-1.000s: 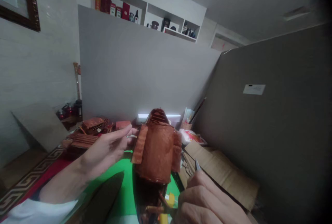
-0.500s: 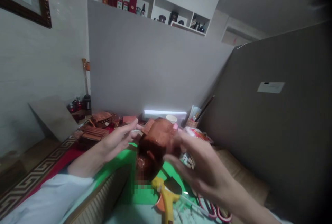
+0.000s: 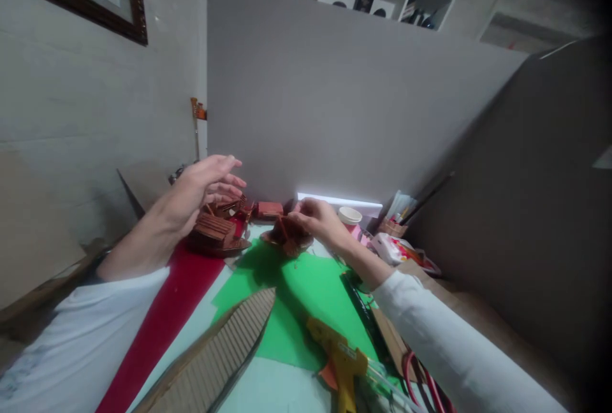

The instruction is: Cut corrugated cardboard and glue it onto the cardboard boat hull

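My right hand (image 3: 318, 218) pinches the top of a small brown model (image 3: 288, 236), which looks like a boat, at the far edge of a green sheet (image 3: 315, 285). My left hand (image 3: 210, 187) is raised with its fingers apart, holding nothing, above a brown wooden model boat (image 3: 217, 234) with a ribbed roof. Nearer to me lies a long, pointed, ribbed cardboard piece (image 3: 224, 352). A yellow glue gun (image 3: 342, 355) rests on the near right part of the green sheet.
Red-handled scissors (image 3: 430, 387) lie at the near right. Farther back stand a white cup (image 3: 350, 215) and a holder with pens (image 3: 393, 227), with a white and red package (image 3: 399, 250) beside them. A grey panel (image 3: 335, 101) rises behind the table.
The brown model has moved away from me to the far side of the green sheet, with my right hand on it. My left hand has moved left and up, away from it. The view has shifted.
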### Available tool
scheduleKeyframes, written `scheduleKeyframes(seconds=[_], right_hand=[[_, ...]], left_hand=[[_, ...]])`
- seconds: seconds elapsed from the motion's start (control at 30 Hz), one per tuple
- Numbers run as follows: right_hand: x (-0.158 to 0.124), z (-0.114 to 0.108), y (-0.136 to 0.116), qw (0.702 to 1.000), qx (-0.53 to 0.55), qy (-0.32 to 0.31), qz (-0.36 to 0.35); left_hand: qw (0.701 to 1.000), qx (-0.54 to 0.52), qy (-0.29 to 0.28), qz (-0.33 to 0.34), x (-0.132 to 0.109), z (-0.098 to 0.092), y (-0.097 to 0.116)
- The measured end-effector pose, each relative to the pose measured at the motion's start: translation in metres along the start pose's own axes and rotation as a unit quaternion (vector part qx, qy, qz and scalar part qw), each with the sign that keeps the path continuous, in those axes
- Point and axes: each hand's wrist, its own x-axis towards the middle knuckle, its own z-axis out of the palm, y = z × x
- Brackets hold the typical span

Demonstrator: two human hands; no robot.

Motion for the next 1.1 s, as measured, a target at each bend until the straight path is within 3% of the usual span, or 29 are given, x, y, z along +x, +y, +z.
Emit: scheduleKeyframes(seconds=[0.33,0.63,0.77,0.93,1.0,1.1], right_hand=[[0.044,0.046,0.010,0.993,-0.101,0.033,0.046],[0.057,0.069,0.016,0.995,-0.067,0.044,0.061],[0.056,0.062,0.014,0.998,-0.002,0.014,0.068],[0.052,0.032,0.006,0.986,0.126,0.002,0.105],[0.050,0.017,0.000,0.972,0.202,0.012,0.120],[0.036,-0.004,-0.012,0.932,0.347,0.036,0.103]], left_hand=[[0.999,-0.023,0.021,0.037,-0.001,-0.006,0.007],[0.998,-0.028,0.021,0.049,-0.006,-0.003,0.010],[0.998,-0.024,0.026,0.046,-0.006,0.000,0.012],[0.999,-0.034,0.013,0.023,-0.012,0.004,0.014],[0.999,-0.015,0.034,0.021,-0.013,0.003,0.012],[1.000,0.013,0.013,0.018,-0.011,0.001,0.008]])
